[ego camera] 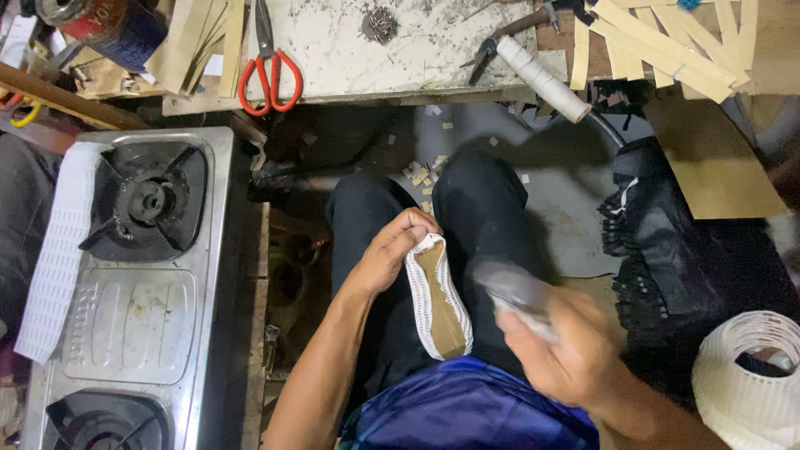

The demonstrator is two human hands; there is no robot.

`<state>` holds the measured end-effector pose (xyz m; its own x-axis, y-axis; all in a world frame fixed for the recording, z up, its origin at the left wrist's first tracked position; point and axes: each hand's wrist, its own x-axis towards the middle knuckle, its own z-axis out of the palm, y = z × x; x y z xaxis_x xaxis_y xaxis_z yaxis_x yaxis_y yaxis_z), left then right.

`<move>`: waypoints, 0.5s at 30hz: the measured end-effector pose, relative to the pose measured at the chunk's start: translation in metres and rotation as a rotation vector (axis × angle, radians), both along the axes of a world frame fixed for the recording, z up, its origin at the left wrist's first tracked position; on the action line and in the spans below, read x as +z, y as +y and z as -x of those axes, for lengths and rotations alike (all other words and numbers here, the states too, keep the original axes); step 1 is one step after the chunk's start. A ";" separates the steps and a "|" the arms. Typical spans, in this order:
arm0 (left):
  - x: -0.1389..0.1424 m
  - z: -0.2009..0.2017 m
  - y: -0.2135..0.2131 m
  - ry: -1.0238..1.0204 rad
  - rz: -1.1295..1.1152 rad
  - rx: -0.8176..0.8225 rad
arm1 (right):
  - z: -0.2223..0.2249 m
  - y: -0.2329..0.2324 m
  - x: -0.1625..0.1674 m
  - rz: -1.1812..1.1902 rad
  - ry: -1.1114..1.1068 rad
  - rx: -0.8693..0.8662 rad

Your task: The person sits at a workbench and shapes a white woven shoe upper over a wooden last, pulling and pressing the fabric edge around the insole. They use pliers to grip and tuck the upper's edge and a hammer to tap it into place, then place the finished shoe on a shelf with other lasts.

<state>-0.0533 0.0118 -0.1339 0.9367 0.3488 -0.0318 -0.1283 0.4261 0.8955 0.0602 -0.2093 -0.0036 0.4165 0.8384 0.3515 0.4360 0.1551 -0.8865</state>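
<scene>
My left hand (pixel 392 248) grips the far end of a shoe sole piece (pixel 437 300), tan in the middle with a white perforated strip around its rim, held over my dark-trousered lap. My right hand (pixel 567 346) is blurred by motion and holds a grey tool (pixel 517 292), likely a brush or hammer, just right of the sole. The tool's exact kind cannot be made out.
A steel two-burner gas stove (pixel 133 308) stands at the left with a white perforated strip (pixel 58 250) on its edge. Red-handled scissors (pixel 268 71), a paper roll (pixel 543 79) and tan strips (pixel 667 50) lie on the bench ahead. A coil of white strip (pixel 750 375) sits at right.
</scene>
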 end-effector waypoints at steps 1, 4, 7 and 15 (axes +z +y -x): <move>-0.002 -0.001 0.000 -0.002 -0.004 0.003 | 0.001 -0.001 -0.003 -0.230 0.086 -0.003; -0.001 -0.001 -0.001 -0.010 -0.067 0.001 | 0.005 0.005 -0.037 -0.159 -0.389 -0.046; 0.003 0.004 0.000 -0.014 -0.137 0.029 | 0.008 0.018 -0.076 0.715 -0.076 0.026; 0.018 0.007 -0.021 0.112 -0.731 0.055 | -0.023 0.020 -0.060 0.768 0.486 0.125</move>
